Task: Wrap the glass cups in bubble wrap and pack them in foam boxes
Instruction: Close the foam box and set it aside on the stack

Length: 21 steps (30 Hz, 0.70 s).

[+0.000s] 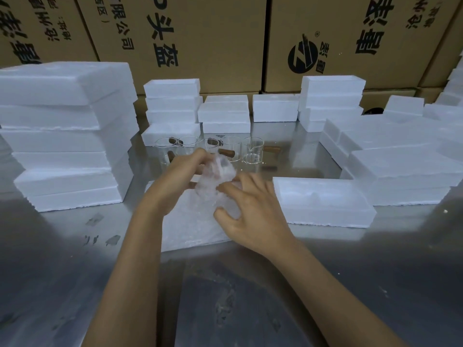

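Note:
A bundle of bubble wrap (216,180) with a glass cup inside sits in the middle of the steel table, over a flat sheet of bubble wrap (190,221). My left hand (175,179) grips the bundle from the left, fingers curled over its top. My right hand (253,209) holds it from the right with thumb and fingers around the wrap. Behind them stands a row of several clear glass cups (253,150) with brown wooden handles. An open foam box (323,201) lies just right of my right hand.
Stacks of white foam boxes rise at the left (67,136), at the back (172,103) and at the right (400,156). Brown cardboard cartons (200,38) form a wall behind. The steel table (75,271) stretches toward me.

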Each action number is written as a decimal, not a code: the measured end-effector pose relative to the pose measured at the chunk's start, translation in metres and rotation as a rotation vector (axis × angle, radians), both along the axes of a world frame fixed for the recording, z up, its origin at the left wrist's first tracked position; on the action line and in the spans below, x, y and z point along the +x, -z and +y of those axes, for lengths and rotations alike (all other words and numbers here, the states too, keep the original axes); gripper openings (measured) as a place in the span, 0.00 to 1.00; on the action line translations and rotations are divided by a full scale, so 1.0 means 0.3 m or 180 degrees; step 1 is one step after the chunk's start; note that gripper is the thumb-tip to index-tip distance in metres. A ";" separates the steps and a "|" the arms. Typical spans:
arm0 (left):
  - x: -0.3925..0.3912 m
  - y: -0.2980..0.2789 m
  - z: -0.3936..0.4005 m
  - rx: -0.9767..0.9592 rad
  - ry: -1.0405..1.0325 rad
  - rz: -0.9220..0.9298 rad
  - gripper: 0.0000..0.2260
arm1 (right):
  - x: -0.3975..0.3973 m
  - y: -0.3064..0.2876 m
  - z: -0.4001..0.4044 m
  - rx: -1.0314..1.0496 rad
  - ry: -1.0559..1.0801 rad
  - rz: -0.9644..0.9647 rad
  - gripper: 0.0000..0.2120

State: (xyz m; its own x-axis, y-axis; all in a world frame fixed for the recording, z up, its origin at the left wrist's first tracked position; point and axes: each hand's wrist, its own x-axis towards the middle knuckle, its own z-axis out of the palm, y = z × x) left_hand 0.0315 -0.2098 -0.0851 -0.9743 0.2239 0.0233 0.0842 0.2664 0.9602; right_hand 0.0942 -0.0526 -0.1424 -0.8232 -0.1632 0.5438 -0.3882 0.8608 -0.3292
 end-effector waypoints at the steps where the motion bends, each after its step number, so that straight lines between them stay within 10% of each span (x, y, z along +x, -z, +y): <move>1: 0.000 0.000 -0.005 -0.0260 -0.0101 0.0039 0.13 | 0.000 0.004 -0.004 0.0058 0.0009 -0.0023 0.20; 12: -0.005 0.015 0.003 -0.2515 0.0064 0.0288 0.12 | 0.006 -0.019 0.001 -0.0973 -0.0016 0.0249 0.08; 21: -0.002 0.002 -0.003 -0.2309 0.0145 0.0233 0.11 | -0.004 0.012 -0.021 -0.0245 0.0068 -0.0053 0.16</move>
